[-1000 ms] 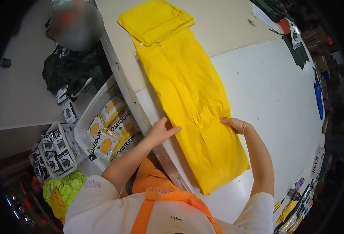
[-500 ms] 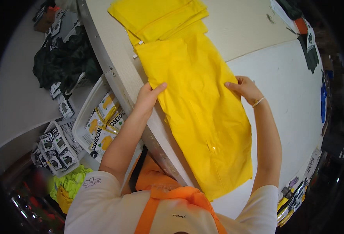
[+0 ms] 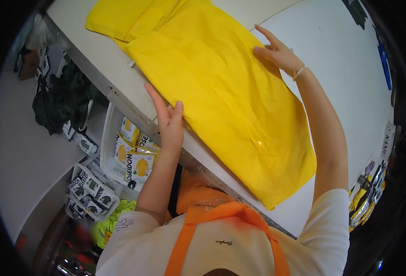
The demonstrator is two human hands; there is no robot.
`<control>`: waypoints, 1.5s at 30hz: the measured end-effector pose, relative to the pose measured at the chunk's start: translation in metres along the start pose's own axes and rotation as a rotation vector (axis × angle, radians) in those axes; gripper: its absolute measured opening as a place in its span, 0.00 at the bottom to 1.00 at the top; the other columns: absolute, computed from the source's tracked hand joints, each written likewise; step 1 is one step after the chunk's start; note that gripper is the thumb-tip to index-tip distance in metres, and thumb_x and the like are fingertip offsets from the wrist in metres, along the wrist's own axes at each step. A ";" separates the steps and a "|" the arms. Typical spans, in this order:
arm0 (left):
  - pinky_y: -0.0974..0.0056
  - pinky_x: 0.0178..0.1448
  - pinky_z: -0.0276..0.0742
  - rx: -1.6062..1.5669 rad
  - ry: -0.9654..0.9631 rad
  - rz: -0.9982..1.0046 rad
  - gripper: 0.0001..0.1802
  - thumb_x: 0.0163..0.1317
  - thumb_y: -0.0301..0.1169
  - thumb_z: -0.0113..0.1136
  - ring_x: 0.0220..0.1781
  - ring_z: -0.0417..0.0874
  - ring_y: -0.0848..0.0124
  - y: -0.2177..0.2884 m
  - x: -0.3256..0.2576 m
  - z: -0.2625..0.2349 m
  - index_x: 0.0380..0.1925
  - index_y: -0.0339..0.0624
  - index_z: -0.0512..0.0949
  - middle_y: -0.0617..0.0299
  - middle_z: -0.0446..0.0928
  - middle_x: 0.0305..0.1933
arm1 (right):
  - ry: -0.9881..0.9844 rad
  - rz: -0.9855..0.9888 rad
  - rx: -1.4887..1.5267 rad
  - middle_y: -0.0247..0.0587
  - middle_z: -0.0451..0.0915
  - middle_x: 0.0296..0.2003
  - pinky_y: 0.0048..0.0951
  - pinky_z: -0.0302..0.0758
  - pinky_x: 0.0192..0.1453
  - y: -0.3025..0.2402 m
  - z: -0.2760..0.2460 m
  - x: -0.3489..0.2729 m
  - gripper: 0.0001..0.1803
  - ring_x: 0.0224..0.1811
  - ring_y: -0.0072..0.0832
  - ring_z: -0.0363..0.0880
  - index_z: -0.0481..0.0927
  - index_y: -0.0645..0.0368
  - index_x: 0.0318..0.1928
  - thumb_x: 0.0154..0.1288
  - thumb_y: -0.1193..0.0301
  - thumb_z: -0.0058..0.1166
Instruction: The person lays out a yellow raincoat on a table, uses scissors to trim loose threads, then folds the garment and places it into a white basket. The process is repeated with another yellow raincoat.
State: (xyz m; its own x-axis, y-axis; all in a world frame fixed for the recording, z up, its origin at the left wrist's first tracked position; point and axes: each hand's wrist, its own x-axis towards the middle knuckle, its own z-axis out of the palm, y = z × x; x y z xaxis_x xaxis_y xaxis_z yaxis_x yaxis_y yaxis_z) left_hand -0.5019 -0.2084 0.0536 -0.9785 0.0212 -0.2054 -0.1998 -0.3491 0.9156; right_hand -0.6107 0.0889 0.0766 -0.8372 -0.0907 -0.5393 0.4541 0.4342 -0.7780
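Note:
A long, folded yellow garment (image 3: 226,92) of smooth, creased material lies slantwise across the table, with a small shiny spot near its close end. My left hand (image 3: 168,122) is at its left edge, fingers spread and thumb against the fabric. On the far right side, my right hand (image 3: 279,54) has its fingers apart, its thumb side at the garment's edge. Neither hand grips the cloth. Beyond, more folded yellow fabric (image 3: 120,18) lies at the top left, partly under the garment's far end.
A metal-edged table (image 3: 341,87) with a pale top carries the garment. Left of it stand a white basket (image 3: 105,156) of yellow-and-white packets and a smaller basket (image 3: 108,209) of dark-printed packets. Dark green cloth (image 3: 65,101) is heaped further left. Several packets (image 3: 371,193) lie at lower right.
My view has turned, so table and garment slant more. Both hands have loosened from pinching the garment's edges to spread fingers; the right hand is now further up its right side.

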 end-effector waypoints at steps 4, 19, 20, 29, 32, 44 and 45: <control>0.58 0.71 0.51 -0.029 -0.136 -0.257 0.30 0.67 0.25 0.39 0.71 0.53 0.60 0.004 0.002 -0.008 0.68 0.33 0.47 0.51 0.50 0.72 | -0.064 -0.316 -0.129 0.43 0.79 0.45 0.27 0.71 0.53 0.001 0.002 0.010 0.29 0.45 0.27 0.76 0.67 0.59 0.62 0.58 0.70 0.53; 0.51 0.72 0.49 -0.901 -0.373 -0.703 0.55 0.56 0.66 0.46 0.72 0.53 0.55 0.050 -0.050 -0.015 0.67 0.30 0.44 0.45 0.50 0.71 | 0.290 -0.085 -0.274 0.44 0.80 0.39 0.27 0.75 0.50 -0.028 -0.012 -0.082 0.24 0.41 0.27 0.78 0.77 0.63 0.47 0.60 0.55 0.53; 0.53 0.67 0.58 -0.738 -0.291 -0.775 0.50 0.58 0.58 0.51 0.66 0.62 0.57 0.026 -0.039 -0.026 0.66 0.31 0.47 0.45 0.59 0.66 | 0.203 0.090 -0.206 0.50 0.78 0.46 0.31 0.72 0.55 -0.017 -0.004 -0.064 0.30 0.48 0.35 0.77 0.74 0.67 0.52 0.58 0.53 0.55; 0.74 0.45 0.72 0.398 -0.138 -0.354 0.14 0.60 0.24 0.57 0.42 0.77 0.78 0.020 -0.058 -0.010 0.46 0.32 0.75 0.61 0.78 0.43 | -0.166 0.138 -0.330 0.42 0.79 0.38 0.27 0.72 0.47 0.001 -0.035 -0.068 0.33 0.40 0.27 0.76 0.75 0.64 0.49 0.57 0.45 0.56; 0.67 0.57 0.69 0.099 -0.015 -0.474 0.22 0.65 0.36 0.55 0.52 0.76 0.70 0.055 -0.076 0.013 0.54 0.33 0.69 0.55 0.74 0.53 | -0.096 0.069 -0.214 0.38 0.79 0.32 0.27 0.72 0.44 -0.021 -0.035 -0.098 0.25 0.35 0.24 0.75 0.78 0.65 0.43 0.64 0.52 0.50; 0.64 0.66 0.61 0.098 -0.078 -0.251 0.30 0.59 0.18 0.53 0.61 0.68 0.66 0.002 -0.085 0.015 0.62 0.34 0.55 0.52 0.65 0.61 | 0.004 0.117 -0.200 0.39 0.78 0.31 0.27 0.72 0.45 0.027 -0.023 -0.116 0.27 0.38 0.29 0.75 0.76 0.65 0.42 0.63 0.49 0.48; 0.64 0.64 0.63 0.114 -0.034 -0.206 0.30 0.60 0.18 0.53 0.60 0.69 0.66 0.013 -0.090 0.021 0.61 0.34 0.55 0.52 0.66 0.60 | 0.004 0.067 -0.249 0.37 0.78 0.31 0.27 0.72 0.44 0.026 -0.021 -0.120 0.25 0.36 0.28 0.76 0.76 0.64 0.41 0.63 0.51 0.50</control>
State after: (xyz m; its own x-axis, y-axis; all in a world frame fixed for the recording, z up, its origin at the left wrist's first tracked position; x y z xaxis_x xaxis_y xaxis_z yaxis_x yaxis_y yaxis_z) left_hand -0.4177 -0.1948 0.0915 -0.9170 0.1131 -0.3824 -0.3986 -0.2263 0.8888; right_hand -0.5048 0.1299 0.1278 -0.8093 -0.0512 -0.5851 0.4198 0.6463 -0.6372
